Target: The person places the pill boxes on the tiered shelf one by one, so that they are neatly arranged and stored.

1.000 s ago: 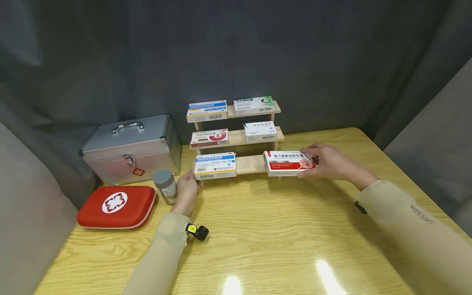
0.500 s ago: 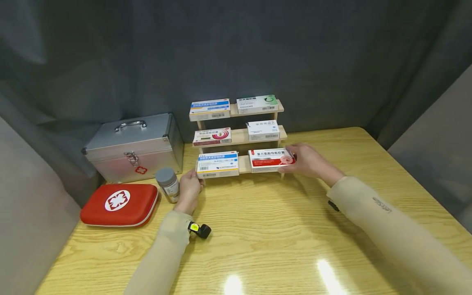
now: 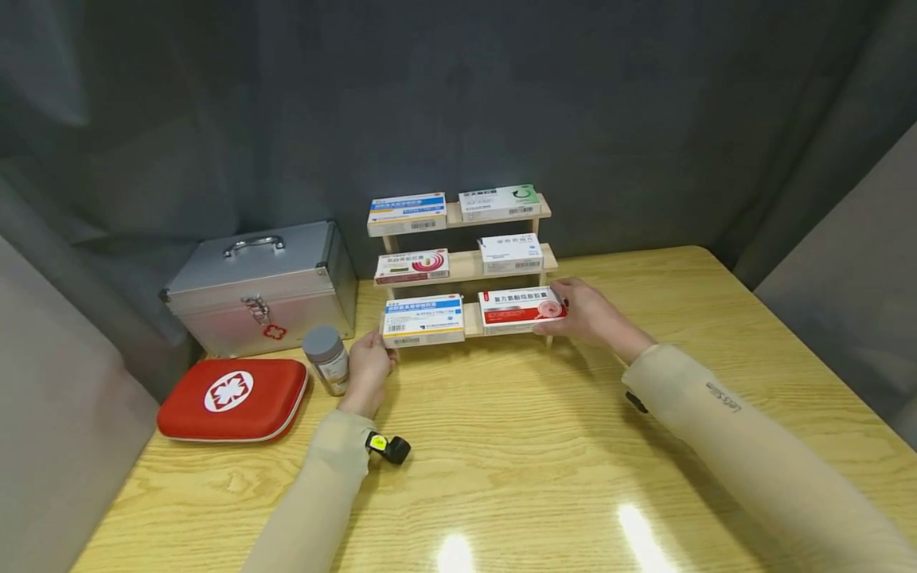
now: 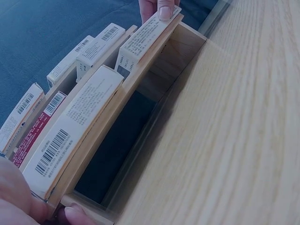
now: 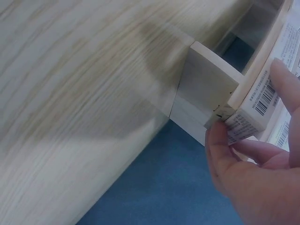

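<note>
A three-tier wooden stand (image 3: 471,321) holds medicine boxes, two per tier. My right hand (image 3: 586,312) pinches the right end of a red-and-white medicine box (image 3: 510,312) on the lowest tier. In the right wrist view, fingers (image 5: 220,140) touch the stand's end and the box's lower corner. My left hand (image 3: 367,372) grips the left end of the lowest tier, beside a blue-and-white box (image 3: 423,318). The left wrist view shows a fingertip (image 4: 77,214) under that end; the rest of the grip is partly hidden.
A grey-lidded bottle (image 3: 325,360) stands just left of my left hand. Further left are a red first-aid case (image 3: 279,398) and a silver metal case (image 3: 265,263) with a handle. Behind the stand hangs a dark curtain (image 3: 458,95). The wooden table (image 3: 516,446) extends in front.
My right hand has moved left with the red-and-white box, from overhanging the lowest tier's right end to fully on it. My left hand keeps its place at the stand.
</note>
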A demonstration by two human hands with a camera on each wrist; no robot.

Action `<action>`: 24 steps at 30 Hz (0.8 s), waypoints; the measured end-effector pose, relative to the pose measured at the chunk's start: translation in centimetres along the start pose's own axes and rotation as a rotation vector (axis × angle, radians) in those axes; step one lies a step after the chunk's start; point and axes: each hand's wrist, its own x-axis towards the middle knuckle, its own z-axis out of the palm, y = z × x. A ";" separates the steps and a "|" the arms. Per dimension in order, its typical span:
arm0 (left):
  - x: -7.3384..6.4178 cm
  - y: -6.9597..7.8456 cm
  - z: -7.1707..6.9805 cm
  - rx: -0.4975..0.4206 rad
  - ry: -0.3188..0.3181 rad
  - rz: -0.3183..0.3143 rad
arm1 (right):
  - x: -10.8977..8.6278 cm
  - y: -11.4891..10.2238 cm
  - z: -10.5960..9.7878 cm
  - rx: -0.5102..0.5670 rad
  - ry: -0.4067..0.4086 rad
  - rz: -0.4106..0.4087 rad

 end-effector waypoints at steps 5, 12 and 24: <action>0.2 -0.1 -0.1 -0.012 -0.004 -0.008 | -0.1 0.1 0.2 0.009 0.006 -0.019; 0.9 0.1 -0.3 -0.043 -0.037 -0.006 | -0.5 0.2 -0.4 0.010 -0.006 -0.017; -0.2 1.8 -2.5 -0.019 -0.063 -0.054 | -2.2 0.2 -1.8 0.011 0.038 -0.083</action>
